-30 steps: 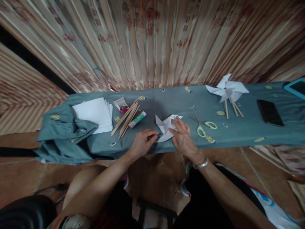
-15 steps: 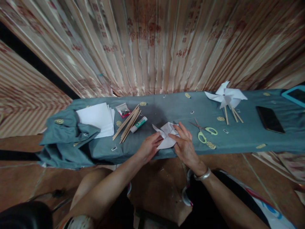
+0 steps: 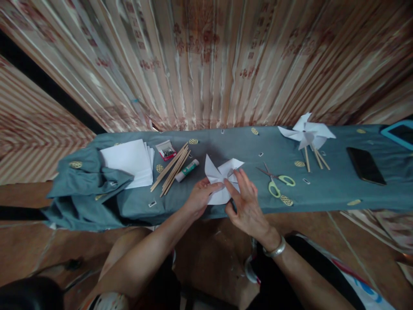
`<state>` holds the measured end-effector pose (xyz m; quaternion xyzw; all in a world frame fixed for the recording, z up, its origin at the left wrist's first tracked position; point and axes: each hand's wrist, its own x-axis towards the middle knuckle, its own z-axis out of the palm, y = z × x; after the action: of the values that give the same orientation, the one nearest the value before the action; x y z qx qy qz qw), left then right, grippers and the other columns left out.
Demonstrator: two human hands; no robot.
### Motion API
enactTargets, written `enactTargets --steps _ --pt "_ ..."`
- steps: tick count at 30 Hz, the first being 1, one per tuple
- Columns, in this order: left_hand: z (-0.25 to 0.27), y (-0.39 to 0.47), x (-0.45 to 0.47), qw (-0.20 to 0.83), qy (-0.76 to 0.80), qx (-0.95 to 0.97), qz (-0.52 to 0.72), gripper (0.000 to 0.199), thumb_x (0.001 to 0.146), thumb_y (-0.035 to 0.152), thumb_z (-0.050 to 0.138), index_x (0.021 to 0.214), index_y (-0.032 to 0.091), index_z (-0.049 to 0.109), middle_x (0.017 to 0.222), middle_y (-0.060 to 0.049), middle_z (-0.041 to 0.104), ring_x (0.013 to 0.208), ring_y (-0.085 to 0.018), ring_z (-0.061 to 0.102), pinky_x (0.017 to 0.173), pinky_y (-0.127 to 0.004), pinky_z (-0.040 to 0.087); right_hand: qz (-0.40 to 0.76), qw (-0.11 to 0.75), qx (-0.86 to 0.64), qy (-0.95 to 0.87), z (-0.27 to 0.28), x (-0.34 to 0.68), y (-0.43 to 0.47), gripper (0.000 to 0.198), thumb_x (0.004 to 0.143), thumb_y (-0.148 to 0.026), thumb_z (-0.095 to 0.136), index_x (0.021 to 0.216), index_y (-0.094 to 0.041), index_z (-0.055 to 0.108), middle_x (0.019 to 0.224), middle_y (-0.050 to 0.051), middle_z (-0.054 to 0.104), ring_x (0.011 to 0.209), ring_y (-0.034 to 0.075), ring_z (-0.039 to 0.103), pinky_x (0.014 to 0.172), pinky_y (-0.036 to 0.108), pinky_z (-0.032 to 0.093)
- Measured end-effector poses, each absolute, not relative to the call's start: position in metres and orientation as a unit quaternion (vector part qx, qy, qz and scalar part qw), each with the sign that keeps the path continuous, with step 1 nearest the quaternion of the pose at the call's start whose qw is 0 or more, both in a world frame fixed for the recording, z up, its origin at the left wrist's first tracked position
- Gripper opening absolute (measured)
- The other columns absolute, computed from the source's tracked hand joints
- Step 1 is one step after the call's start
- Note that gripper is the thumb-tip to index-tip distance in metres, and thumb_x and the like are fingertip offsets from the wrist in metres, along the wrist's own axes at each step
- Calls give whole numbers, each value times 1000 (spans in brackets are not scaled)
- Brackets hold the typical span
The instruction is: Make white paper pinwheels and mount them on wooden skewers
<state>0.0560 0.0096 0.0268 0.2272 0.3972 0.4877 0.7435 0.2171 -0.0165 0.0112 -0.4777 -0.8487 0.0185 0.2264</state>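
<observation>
Fingers of the left hand (image 3: 198,199) pinch a folded white paper (image 3: 219,175), the thumb laid on top near its centre and the rest hidden at or beneath the left edge. Those of the right hand (image 3: 245,206) are spread over its right side, the index reaching in to the centre, the thumb hanging apart near the lower edge.

Half a second ago the left fingers were bunched at the paper's left side. Now that thumb lies further in, and the blade there stands up in a clear point. For the work in hand, this looks like the middle being held down while the blades stay open; whether anything fastens it cannot be told.

Behind everything, the patterned curtain (image 3: 200,77) shows no change beyond the camera's sway. Across the cloth-covered tabletop (image 3: 232,144), nothing else has shifted: the paper stack (image 3: 129,161), the white pinwheels (image 3: 305,135) on sticks, the loose sticks (image 3: 172,170), the dark phone (image 3: 365,165), the green-handled scissors (image 3: 274,178), the glue stick (image 3: 187,170), and the little open box (image 3: 166,150) of small metal pieces all lie as they did, clear of both hands.
</observation>
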Motion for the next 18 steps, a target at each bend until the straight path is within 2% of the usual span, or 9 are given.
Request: enactTargets --steps 6,11,18 --pt "31 15 44 757 369 277 463 45 55 36 87 89 11 74 83 -8 76 66 -17 67 65 -27 49 56 231 -471 -850 19 225 -15 76 77 -14 50 150 -26 33 166 11 3 152 38 6 110 66 27" --pt "24 19 39 719 417 300 467 39 48 30 90 78 13 73 72 -3 74 61 -16 64 64 -28 49 72 244 -453 -855 21 227 -15 75 78 -11 47 149 -31 34 167 6 1 152 37 5 111 65 27" --pt "22 23 40 661 455 356 478 24 50 26 87 67 17 73 65 0 71 59 -16 62 59 -26 48 74 245 -438 -862 22 222 -16 77 78 -8 46 150 -30 32 167 5 -2 152 36 3 111 64 27"
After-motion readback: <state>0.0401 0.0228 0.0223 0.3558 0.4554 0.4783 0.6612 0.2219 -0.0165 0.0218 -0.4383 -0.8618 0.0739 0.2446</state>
